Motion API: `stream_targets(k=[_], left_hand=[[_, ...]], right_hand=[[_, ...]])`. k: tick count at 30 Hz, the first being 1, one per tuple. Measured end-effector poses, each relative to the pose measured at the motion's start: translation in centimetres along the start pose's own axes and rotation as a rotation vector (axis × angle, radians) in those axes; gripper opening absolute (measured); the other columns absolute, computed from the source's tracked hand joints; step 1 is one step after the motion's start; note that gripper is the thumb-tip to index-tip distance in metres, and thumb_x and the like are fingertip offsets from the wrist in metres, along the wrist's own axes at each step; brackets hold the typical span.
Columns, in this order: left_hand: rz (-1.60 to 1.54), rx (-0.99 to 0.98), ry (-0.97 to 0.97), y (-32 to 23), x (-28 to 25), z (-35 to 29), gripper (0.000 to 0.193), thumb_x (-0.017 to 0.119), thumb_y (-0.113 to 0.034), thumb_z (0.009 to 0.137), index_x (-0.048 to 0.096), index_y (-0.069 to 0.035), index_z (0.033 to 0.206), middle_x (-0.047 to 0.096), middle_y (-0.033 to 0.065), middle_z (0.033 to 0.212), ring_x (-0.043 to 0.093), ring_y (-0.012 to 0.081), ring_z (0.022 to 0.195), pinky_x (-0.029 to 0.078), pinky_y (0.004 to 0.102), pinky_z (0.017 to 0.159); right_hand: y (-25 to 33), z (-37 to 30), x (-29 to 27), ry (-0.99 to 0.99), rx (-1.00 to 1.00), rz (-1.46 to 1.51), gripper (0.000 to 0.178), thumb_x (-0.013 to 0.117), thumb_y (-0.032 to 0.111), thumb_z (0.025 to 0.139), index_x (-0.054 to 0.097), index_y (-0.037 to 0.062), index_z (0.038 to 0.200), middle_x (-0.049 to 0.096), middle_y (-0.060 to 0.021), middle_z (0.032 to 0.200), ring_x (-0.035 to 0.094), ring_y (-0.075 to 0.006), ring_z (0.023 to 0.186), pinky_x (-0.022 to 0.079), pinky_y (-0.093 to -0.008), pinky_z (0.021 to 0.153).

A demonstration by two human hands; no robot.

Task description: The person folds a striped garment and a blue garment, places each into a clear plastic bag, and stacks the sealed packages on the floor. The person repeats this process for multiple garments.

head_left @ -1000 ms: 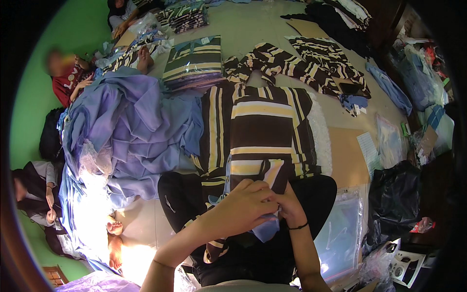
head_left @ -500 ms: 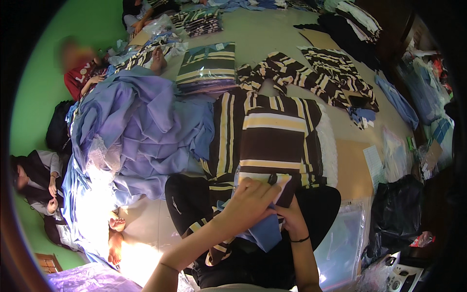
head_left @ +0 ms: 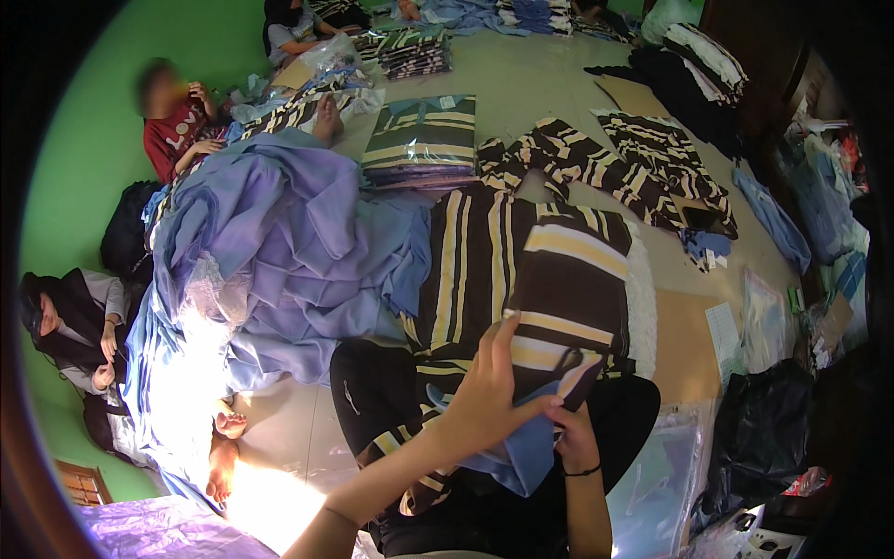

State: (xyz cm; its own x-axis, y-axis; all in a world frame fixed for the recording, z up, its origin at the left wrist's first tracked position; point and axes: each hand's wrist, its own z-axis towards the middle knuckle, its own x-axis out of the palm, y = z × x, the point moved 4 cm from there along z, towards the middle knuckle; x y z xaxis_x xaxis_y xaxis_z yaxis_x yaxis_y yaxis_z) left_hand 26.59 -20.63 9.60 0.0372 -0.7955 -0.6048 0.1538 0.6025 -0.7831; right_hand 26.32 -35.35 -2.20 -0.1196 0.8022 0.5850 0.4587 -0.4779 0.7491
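Observation:
A dark brown shirt (head_left: pixel 568 299) with cream and yellow stripes lies across my lap and the floor before me, its middle part folded into a narrow panel. Blue cloth (head_left: pixel 526 456) and more striped fabric hang from its near end. My left hand (head_left: pixel 484 396) is open, fingers stretched along the panel's left edge and thumb spread toward the right hand. Lower right, my right hand (head_left: pixel 575 436) pinches the near end of the shirt between thumb and fingers. A dark loop (head_left: pixel 568 359) shows on the cloth just above it.
Heaped blue cloth (head_left: pixel 289 252) covers the left side. Beyond my lap stands a stack of bagged striped shirts (head_left: pixel 421 140); another striped garment (head_left: pixel 596 172) lies to its right. Plastic sleeves (head_left: pixel 652 475) and a black bag (head_left: pixel 759 433) lie at right. Other people sit at left and far back.
My left fingers have gone from curled over the shirt's near end to stretched along its left edge. The folded panel has turned slightly clockwise. The whole view has shifted a little.

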Motion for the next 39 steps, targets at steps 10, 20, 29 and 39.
stream_targets(k=[10, 20, 29, 39], left_hand=[[-0.210, 0.166, 0.363, 2.0, -3.7, 0.2, 0.023, 0.064, -0.010, 0.071, 0.061, -0.005, 0.094, 0.059, 0.0059, 0.094, 0.051, 0.0225, 0.097, 0.039, 0.0337, 0.082], [-0.032, 0.326, 0.162, 0.8, -2.6, 0.2, 0.022, 0.058, -0.003, 0.070, 0.056, -0.007, 0.092, 0.055, 0.0047, 0.087, 0.049, 0.0229, 0.092, 0.034, 0.0340, 0.082], [-0.211, 0.226, 0.081, 1.9, -5.3, -0.3, 0.013, 0.060, -0.001, 0.070, 0.057, -0.003, 0.083, 0.058, 0.0076, 0.083, 0.055, 0.0224, 0.085, 0.042, 0.0313, 0.078], [-0.815, 0.046, 0.260, 2.4, -2.9, 0.7, 0.020, 0.049, -0.006, 0.084, 0.043, -0.001, 0.102, 0.054, 0.0089, 0.089, 0.055, 0.0179, 0.084, 0.042, 0.0309, 0.081]], right_hand=[[2.8, -0.5, -3.6, -0.068, -0.136, 0.327, 0.044, 0.054, 0.007, 0.073, 0.043, 0.0030, 0.115, 0.055, -0.0093, 0.104, 0.055, -0.0195, 0.094, 0.045, -0.0319, 0.082], [3.4, -0.5, -0.3, 0.091, -0.080, 0.367, 0.064, 0.066, 0.009, 0.064, 0.037, -0.0007, 0.121, 0.051, -0.0111, 0.114, 0.052, -0.0224, 0.101, 0.042, -0.0311, 0.085], [3.0, 0.2, -2.0, 0.084, -0.143, 0.363, 0.058, 0.062, 0.007, 0.068, 0.038, 0.0013, 0.121, 0.051, -0.0095, 0.112, 0.053, -0.0207, 0.099, 0.044, -0.0304, 0.083], [0.4, 2.0, -4.5, 0.022, 0.037, 0.654, 0.045, 0.060, 0.009, 0.071, 0.046, 0.0011, 0.113, 0.057, -0.0096, 0.102, 0.057, -0.0195, 0.089, 0.048, -0.0303, 0.078]])
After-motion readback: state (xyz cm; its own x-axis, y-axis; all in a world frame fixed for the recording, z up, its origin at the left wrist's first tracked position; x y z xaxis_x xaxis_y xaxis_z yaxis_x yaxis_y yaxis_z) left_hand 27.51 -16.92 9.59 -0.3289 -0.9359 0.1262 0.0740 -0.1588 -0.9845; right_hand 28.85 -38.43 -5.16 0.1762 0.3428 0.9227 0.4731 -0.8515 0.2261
